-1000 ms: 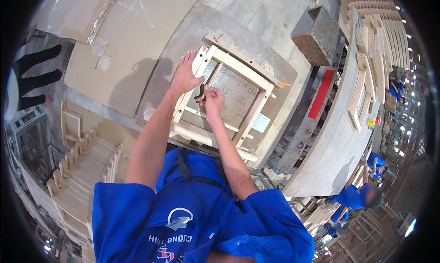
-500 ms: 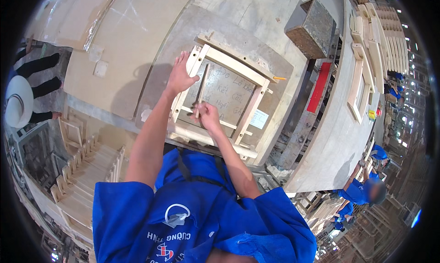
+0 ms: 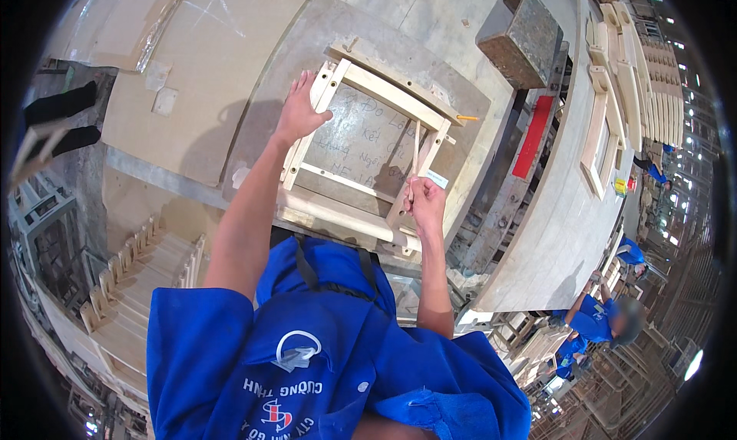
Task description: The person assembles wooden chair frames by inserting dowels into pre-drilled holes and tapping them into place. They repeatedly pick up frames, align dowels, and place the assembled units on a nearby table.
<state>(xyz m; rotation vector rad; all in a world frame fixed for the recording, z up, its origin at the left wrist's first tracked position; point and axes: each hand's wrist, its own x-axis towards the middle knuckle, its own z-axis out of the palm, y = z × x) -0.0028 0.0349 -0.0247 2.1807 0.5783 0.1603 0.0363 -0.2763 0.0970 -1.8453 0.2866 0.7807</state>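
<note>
A pale wooden frame (image 3: pixel 391 95) lies on the worktable in front of me, with dark round holes along its left rail. My left hand (image 3: pixel 299 116) rests against the upper part of that rail, fingers stretched out and thumb spread over it. Near the frame's right rail, my right hand (image 3: pixel 424 202) is closed around a thin wooden stick (image 3: pixel 417 150). The stick points away from me, its far end by the frame's far right corner; whether it touches the rail I cannot tell. Under the frame lies a grey board (image 3: pixel 357 133) with handwriting.
A wooden strip (image 3: pixel 357 59) lies along the frame's far side, with a yellow pencil (image 3: pixel 467 118) at its right end. A rusty metal box (image 3: pixel 522 41) and a red strip (image 3: pixel 533 137) are at right. More wooden parts (image 3: pixel 603 133) lie on the right table. Co-workers (image 3: pixel 595 317) stand beyond.
My right hand has moved right with the stick, from beside the left rail to the right rail. My left hand stays on the left rail.
</note>
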